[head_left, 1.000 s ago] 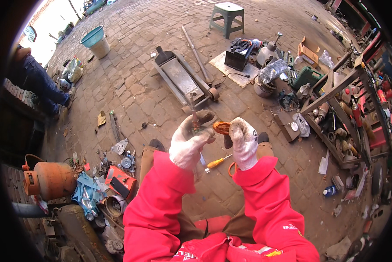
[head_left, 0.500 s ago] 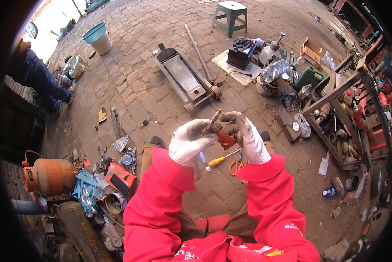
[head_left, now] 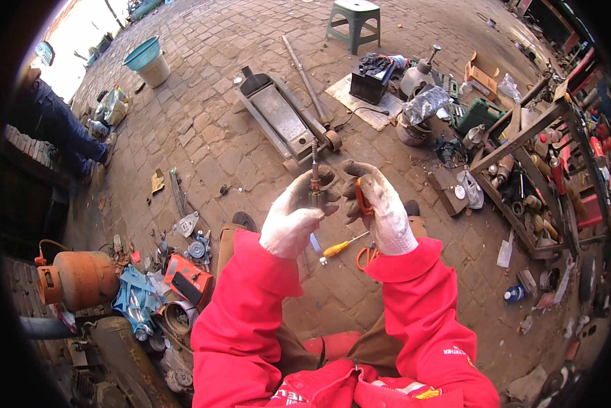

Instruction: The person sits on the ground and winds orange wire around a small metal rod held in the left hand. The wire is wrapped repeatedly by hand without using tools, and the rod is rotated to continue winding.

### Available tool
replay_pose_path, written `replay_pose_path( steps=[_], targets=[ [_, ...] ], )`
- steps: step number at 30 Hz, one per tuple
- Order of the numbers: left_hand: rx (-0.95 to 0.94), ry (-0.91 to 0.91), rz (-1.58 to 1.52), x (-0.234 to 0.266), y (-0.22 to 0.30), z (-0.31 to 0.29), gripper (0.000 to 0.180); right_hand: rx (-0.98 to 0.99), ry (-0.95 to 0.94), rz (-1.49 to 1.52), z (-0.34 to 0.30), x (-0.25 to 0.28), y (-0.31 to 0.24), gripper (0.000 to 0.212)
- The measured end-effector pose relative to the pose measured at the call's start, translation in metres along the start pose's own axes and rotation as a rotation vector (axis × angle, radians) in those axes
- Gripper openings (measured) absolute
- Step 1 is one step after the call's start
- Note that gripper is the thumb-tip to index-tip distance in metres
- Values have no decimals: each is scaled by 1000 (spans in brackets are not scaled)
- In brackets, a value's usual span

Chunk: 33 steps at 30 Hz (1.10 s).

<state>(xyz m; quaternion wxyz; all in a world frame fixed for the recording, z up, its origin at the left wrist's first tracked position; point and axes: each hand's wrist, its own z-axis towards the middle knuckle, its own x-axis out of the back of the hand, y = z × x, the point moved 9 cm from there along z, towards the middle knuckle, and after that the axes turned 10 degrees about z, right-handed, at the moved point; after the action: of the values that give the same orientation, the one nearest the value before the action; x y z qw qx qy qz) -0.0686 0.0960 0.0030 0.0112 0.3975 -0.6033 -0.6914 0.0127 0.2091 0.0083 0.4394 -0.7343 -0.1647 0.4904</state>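
Note:
In my gloved left hand (head_left: 288, 221) a small motor armature (head_left: 315, 182) stands upright, its thin shaft pointing up and a copper-coloured band around it. My fingers and thumb close on its lower part and partly hide it. My right hand (head_left: 389, 216), also gloved, grips an orange loop-shaped piece (head_left: 364, 198) between thumb and fingers; its exact kind is unclear. A gap separates the hands. Below them on the paving lie a screwdriver (head_left: 336, 249) with a yellow handle and orange-handled scissors (head_left: 366, 257), partly covered by my right cuff.
Ahead lies a trolley jack (head_left: 285, 117), with a metal bar (head_left: 304, 78) beside it. A metal rack (head_left: 523, 146) of parts and tools stands right. To my left are an orange gas cylinder (head_left: 84, 279) and an orange box (head_left: 188, 279). Someone in dark trousers (head_left: 64, 126) stands far left.
My hands have moved apart. The armature has come upright in my left hand, while the orange piece is now apart from it in my right.

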Motion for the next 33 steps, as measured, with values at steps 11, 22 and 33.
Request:
replay_pose_path(
  steps=[11, 22, 33],
  targets=[
    [-105, 53, 433, -1, -1, -2, 65, -83, 62, -221, -5, -6, 5, 24],
    [-340, 94, 1051, -8, 11, -2, 63, 61, 91, -275, -3, -5, 15, 22],
    [-79, 89, 775, -5, 2, 1, 69, -49, 158, -77, -3, 3, 25, 16]
  ],
)
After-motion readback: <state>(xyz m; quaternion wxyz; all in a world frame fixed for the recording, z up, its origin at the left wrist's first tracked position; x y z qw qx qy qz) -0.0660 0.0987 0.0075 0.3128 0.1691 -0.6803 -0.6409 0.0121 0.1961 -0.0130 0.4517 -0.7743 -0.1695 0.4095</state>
